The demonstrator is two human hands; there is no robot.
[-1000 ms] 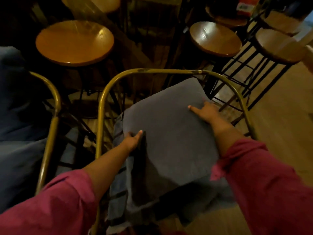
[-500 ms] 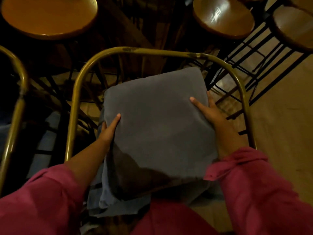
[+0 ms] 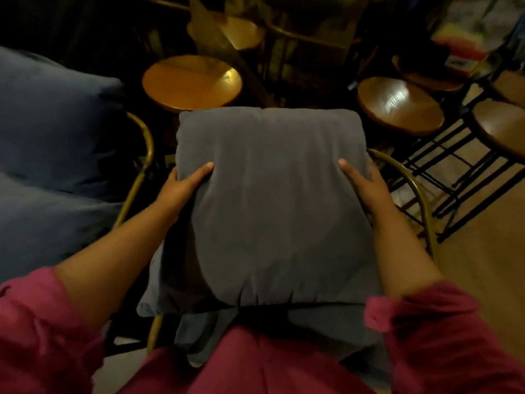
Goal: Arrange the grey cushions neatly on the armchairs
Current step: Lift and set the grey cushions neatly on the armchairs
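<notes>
Head view: cushion [image 3: 272, 200] held flat between left hand [image 3: 181, 189] and right hand [image 3: 366, 186], both clamping its side edges, level above the armchair [image 3: 409, 180] frame, long axis running away from the person.

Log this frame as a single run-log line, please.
phase: placing | left hand: grips grey cushion left edge | right hand: grips right edge | cushion over brass armchair frame

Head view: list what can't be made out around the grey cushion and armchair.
- Armchair frame: its top rail and seat are hidden behind the grey cushion.
- Fingers of the left hand and right hand: all but the thumbs are behind the cushion's edges.
- Second cushion: cut off by the left edge.
</notes>
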